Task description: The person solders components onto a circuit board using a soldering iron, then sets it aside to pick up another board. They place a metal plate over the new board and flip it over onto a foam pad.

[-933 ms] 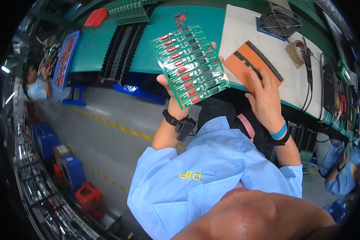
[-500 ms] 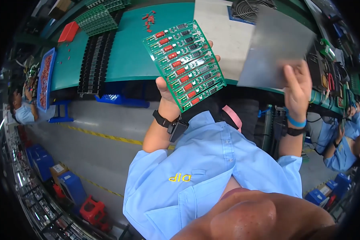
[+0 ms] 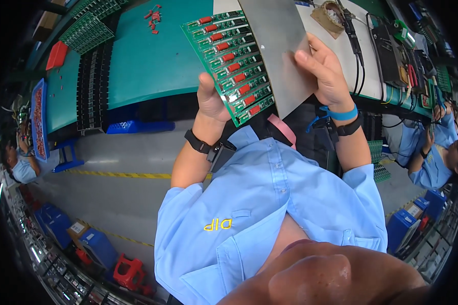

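Observation:
My left hand point(image 3: 212, 99) holds a green circuit board panel point(image 3: 229, 71) by its left edge, tilted up off the bench. Rows of red cylindrical components run down the panel, with small dark parts to their right. In my right hand point(image 3: 325, 71) is a thin grey flat sheet point(image 3: 282, 56), gripped at its right side between thumb and fingers. The sheet overlaps the panel's right portion and hides it; whether the two touch I cannot tell. My left fingers are mostly behind the panel.
Loose red components point(image 3: 153, 19) lie on the green bench mat point(image 3: 158, 56). A black slotted rack point(image 3: 94, 81) stands to the left, near a blue tray point(image 3: 39, 119) of small parts. Cables point(image 3: 359, 56) and tools lie at the right. Co-workers sit at both sides.
My right hand has brought the grey sheet leftward from the right, over the right part of the panel. My left hand still holds the panel.

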